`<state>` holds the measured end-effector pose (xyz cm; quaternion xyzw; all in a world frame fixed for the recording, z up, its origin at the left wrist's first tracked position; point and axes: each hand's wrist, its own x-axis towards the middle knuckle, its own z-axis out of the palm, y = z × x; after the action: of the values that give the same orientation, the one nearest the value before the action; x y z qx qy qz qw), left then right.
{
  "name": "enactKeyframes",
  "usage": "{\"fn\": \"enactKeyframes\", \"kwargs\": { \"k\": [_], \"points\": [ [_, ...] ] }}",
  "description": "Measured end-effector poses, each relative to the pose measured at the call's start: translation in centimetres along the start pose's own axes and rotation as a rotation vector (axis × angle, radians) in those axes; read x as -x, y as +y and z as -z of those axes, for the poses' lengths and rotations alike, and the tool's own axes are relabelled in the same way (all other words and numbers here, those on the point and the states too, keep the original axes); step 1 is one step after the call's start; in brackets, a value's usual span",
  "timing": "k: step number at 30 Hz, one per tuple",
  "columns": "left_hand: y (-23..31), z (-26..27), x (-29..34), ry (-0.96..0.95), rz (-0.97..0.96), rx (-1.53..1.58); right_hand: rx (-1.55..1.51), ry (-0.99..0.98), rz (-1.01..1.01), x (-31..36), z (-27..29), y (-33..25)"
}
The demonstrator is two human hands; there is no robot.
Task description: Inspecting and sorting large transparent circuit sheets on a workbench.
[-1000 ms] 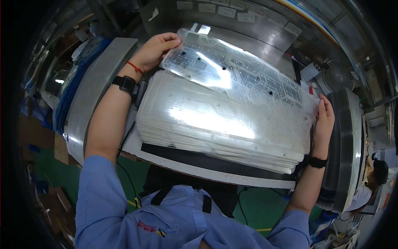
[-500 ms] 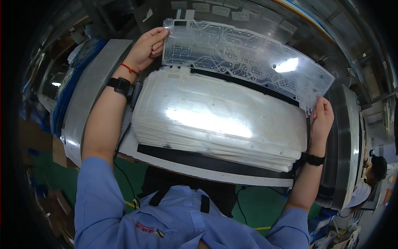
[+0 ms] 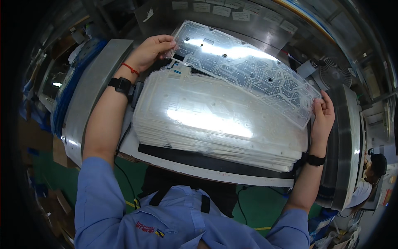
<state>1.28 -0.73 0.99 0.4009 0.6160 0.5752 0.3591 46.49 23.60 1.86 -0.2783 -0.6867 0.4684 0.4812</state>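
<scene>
A clear plastic sheet printed with fine circuit lines (image 3: pixel 244 68), like a keyboard membrane, is stretched between my hands. My left hand (image 3: pixel 152 50) pinches its far left end between thumb and fingers. At the right end, my right hand (image 3: pixel 323 118) grips the edge with thumb and fingers. The sheet tilts, its near side low over a thick stack of similar clear sheets (image 3: pixel 215 112). Whether the held sheet touches the stack, I cannot tell. The stack lies on a black mat (image 3: pixel 199 159) on the worktable, its layers slightly fanned along the near edge.
A long grey metal-like stack (image 3: pixel 89 93) stands left of my arm, and a tall pile of sheets (image 3: pixel 342 145) is at the right. A small fan (image 3: pixel 335 71) sits at the back right. Paper labels (image 3: pixel 240 15) cover the far panel. Another person (image 3: pixel 375 170) is at far right.
The sheet has turned over and tipped toward me, its far right side coming down over the stack. Its tail tabs now point near the stack's left end. My left hand has lowered slightly.
</scene>
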Motion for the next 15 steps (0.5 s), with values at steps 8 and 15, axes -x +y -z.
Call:
{"fn": "enactKeyframes", "kwargs": {
  "k": [8,15],
  "points": [
    [-0.2,-0.2,0.0,0.001,0.044,0.018,0.025,-0.019,-0.028,0.0,0.4,0.2],
    [-1.2,1.2,-0.6,0.088,0.016,0.201,0.179,-0.122,-0.125,-0.4,0.6,1.0]
  ]
}}
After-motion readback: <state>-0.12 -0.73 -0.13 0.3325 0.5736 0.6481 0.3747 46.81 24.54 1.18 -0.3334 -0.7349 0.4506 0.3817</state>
